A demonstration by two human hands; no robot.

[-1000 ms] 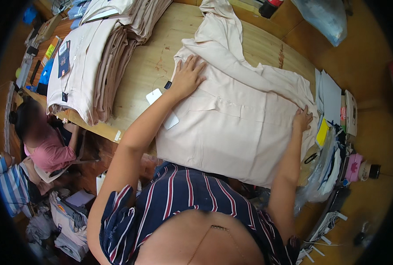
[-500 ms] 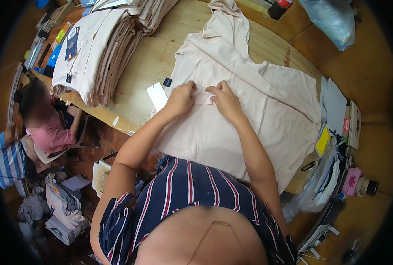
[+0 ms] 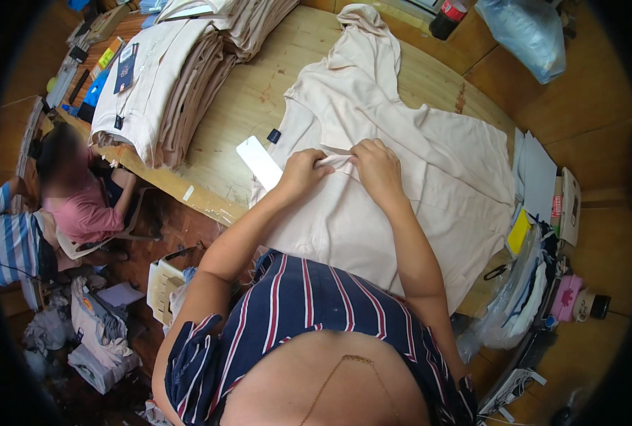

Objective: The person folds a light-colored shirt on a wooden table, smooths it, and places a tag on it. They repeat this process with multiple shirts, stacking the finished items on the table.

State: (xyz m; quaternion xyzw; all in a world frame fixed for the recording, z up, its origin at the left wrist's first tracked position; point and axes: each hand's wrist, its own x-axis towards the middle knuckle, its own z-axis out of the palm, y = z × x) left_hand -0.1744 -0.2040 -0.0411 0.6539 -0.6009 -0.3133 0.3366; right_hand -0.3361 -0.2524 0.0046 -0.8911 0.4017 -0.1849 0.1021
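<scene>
A pale cream shirt (image 3: 436, 156) lies spread on the wooden table in front of me, one sleeve (image 3: 370, 42) stretched toward the far edge. My left hand (image 3: 304, 174) is closed on its cloth, thumb and fingers pinching a raised fold. Just to the right, my right hand (image 3: 380, 172) grips the same fold, its fingertips curled over and partly hidden. Between the two hands the cloth stands up in a narrow ridge. A blank white hang tag (image 3: 259, 162) lies beside my left hand, with a small black label (image 3: 275, 135) just beyond it.
A tall stack of folded cream garments (image 3: 156, 85) stands at the table's (image 3: 280, 64) far left. Scissors (image 3: 495, 272) and plastic bags (image 3: 497, 323) lie to the right. A dark bottle (image 3: 448, 19) stands at the back. One person in pink (image 3: 89, 209) sits at the left.
Both hands have shifted a little nearer and to the right. The cloth between them has been pulled up into a fold, and the shirt is more rumpled around it.
</scene>
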